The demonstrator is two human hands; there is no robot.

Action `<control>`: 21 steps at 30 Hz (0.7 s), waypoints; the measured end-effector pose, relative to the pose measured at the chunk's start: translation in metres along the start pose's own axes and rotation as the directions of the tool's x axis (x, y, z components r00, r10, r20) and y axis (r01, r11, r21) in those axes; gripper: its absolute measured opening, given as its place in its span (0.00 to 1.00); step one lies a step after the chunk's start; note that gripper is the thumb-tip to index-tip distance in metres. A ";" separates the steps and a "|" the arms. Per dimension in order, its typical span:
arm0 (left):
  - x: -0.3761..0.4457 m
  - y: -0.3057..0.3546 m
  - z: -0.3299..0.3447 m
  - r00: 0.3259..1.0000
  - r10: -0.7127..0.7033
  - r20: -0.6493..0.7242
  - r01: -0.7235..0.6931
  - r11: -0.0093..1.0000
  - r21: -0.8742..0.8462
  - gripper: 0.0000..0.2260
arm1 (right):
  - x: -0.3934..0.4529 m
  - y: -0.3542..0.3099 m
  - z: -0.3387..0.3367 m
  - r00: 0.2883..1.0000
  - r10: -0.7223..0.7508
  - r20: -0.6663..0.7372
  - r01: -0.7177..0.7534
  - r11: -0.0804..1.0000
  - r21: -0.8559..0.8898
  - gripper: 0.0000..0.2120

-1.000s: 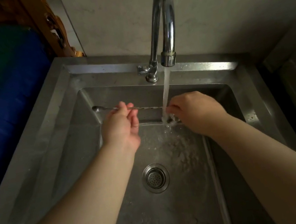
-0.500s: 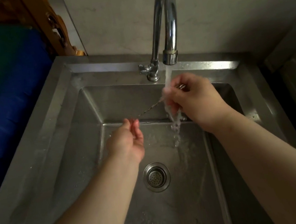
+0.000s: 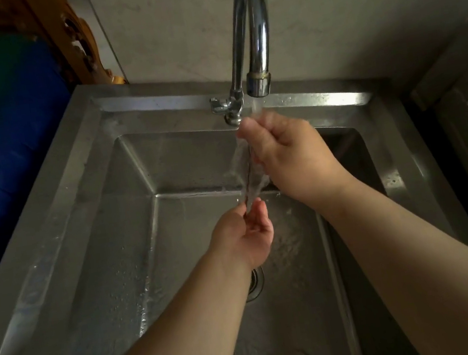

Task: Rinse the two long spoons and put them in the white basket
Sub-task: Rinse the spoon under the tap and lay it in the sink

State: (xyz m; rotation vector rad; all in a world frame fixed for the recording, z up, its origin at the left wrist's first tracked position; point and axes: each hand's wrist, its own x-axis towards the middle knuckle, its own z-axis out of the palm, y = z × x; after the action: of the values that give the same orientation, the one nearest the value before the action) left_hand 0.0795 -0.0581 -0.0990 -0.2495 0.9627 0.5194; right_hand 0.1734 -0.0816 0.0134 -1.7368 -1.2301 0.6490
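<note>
Steel sink (image 3: 89,218) filling most of view, basin wet. Curved faucet (image 3: 251,21) at back rim, running; water (image 3: 256,106) dropping straight onto R hand. R hand (image 3: 286,150) up under spout, fingers clenched round top of long spoon (image 3: 249,175). Spoon hanging near-vertical in stream, blurred by water; can't tell if one or two. L hand (image 3: 248,236) lower, over drain (image 3: 255,284), fingertips pinching spoon's bottom end. White basket not showing.
</note>
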 end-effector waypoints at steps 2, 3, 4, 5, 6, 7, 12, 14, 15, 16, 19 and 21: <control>0.002 0.004 -0.003 0.999 0.034 -0.016 -0.034 0.999 0.034 0.10 | -0.001 0.002 -0.002 0.999 -0.036 -0.012 0.036 0.999 -0.036 0.16; 0.003 0.006 -0.004 0.998 0.057 -0.029 -0.055 0.997 0.060 0.10 | -0.002 0.004 -0.004 0.998 -0.052 -0.027 0.050 0.997 -0.064 0.16; 0.005 0.009 -0.005 0.996 0.083 -0.042 -0.079 0.993 0.088 0.10 | -0.003 0.007 -0.005 0.997 -0.063 -0.047 0.059 0.994 -0.087 0.15; 0.006 0.012 -0.006 0.992 0.113 -0.054 -0.106 0.987 0.117 0.09 | -0.005 0.009 -0.006 0.995 -0.069 -0.069 0.062 0.993 -0.098 0.13; 0.007 0.016 -0.006 0.988 0.144 -0.064 -0.133 0.980 0.147 0.08 | -0.007 0.013 -0.008 0.994 -0.062 -0.089 0.053 0.994 -0.097 0.11; 0.007 0.020 -0.005 0.982 0.177 -0.070 -0.163 0.971 0.177 0.07 | -0.011 0.017 -0.011 0.994 -0.037 -0.101 0.029 0.996 -0.085 0.09; 0.003 0.053 0.000 0.900 0.428 -0.087 -0.347 0.821 0.453 0.05 | -0.043 0.053 -0.026 0.957 0.288 0.015 -0.289 0.954 0.076 0.04; 0.003 0.066 -0.003 0.810 0.586 0.026 -0.439 0.576 0.690 0.07 | -0.060 0.071 -0.019 0.892 0.435 0.125 -0.451 0.877 0.164 0.05; 0.003 0.071 -0.004 0.754 0.644 0.131 -0.477 0.400 0.783 0.07 | -0.068 0.081 -0.013 0.856 0.484 0.180 -0.512 0.842 0.170 0.05; 0.002 0.074 -0.006 0.704 0.666 0.246 -0.496 0.212 0.842 0.07 | -0.077 0.091 -0.006 0.821 0.520 0.235 -0.559 0.815 0.149 0.05; -0.001 0.083 -0.013 0.621 0.624 0.475 -0.330 -0.342 0.880 0.08 | -0.098 0.117 0.026 0.701 0.617 0.358 -0.705 0.675 0.217 0.04; -0.003 0.092 -0.026 0.528 0.620 0.580 0.028 -0.696 0.718 0.18 | -0.108 0.137 0.049 0.641 0.681 0.353 -0.766 0.541 0.347 0.05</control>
State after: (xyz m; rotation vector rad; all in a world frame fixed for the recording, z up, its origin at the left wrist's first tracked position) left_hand 0.0111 0.0077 -0.1089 2.2534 1.6228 0.1829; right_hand 0.1569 -0.1802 -0.1383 -1.7367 -0.3006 1.4973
